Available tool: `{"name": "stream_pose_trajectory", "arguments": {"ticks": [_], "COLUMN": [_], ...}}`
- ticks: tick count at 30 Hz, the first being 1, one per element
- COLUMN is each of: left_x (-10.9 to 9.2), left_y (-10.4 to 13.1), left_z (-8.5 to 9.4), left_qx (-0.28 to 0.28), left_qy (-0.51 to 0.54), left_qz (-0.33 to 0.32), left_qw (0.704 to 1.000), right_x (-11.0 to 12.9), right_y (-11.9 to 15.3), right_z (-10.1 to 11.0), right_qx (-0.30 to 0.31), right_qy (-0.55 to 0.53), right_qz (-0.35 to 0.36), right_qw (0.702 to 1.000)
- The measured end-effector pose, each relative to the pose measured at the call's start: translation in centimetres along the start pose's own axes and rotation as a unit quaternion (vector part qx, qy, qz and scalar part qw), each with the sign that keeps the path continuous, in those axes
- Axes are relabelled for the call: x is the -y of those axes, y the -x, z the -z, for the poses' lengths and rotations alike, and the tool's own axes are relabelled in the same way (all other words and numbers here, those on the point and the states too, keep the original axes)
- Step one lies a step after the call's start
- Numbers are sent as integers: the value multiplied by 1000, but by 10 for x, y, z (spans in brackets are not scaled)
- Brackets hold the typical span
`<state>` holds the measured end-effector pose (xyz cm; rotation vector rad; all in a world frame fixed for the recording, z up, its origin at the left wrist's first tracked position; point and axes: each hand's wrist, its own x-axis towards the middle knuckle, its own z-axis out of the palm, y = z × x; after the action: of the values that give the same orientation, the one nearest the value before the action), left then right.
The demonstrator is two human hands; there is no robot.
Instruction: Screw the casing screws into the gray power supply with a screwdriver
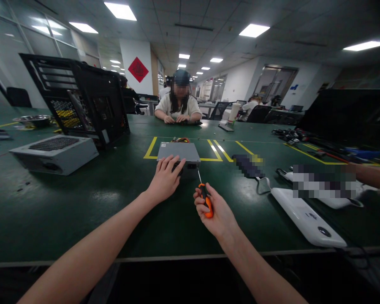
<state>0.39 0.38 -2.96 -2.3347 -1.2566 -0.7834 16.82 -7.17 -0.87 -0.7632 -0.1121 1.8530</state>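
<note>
A grey metal computer power supply (180,150) lies on the green table in front of me, with a bundle of coloured cables behind it. My left hand (166,177) rests on its near top edge, fingers stretched out over the casing. In my right hand (215,211) is an orange and black screwdriver (205,198), the fingers wrapped round its handle. The shaft points away from me, and its tip is at the right end of the power supply's near face. Whether the tip sits in a screw is too small to tell.
A second power supply (55,152) and a black computer case (82,97) stand at left, near a metal bowl (34,121). White power banks (307,215), a phone (248,166) and cables lie at right. Another person's arm (372,175) reaches in there. A person (179,101) sits opposite.
</note>
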Motion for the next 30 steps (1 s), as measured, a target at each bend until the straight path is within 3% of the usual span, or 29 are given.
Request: {"name": "stream_pose_trajectory", "arguments": {"ticks": [11,15,19,22,24,27,30], "left_x": [0,-1,-1,0,0,0,1], "left_y": [0,-1,-1,-1,-2,-2,-3], "left_z": [1,3,4,4,4,3,3], "left_qx": [3,8,17,20,20,18,21], "left_qy": [-1,2,-3,-4,-4,-3,-5], "left_qz": [2,6,10,10,9,7,5], "left_qw": [1000,1000,1000,1000,1000,1000,1000], "right_x": [-2,2,12,17,19,23,37], "right_y": [0,6,13,16,16,13,8], "right_z": [2,5,16,25,27,28,28], "right_qx": [1,-14,-20,31,57,57,82], "right_qy": [24,95,233,363,455,580,692], "right_qz": [4,116,266,337,386,479,538], "right_qw": [1000,989,935,868,801,656,475]}}
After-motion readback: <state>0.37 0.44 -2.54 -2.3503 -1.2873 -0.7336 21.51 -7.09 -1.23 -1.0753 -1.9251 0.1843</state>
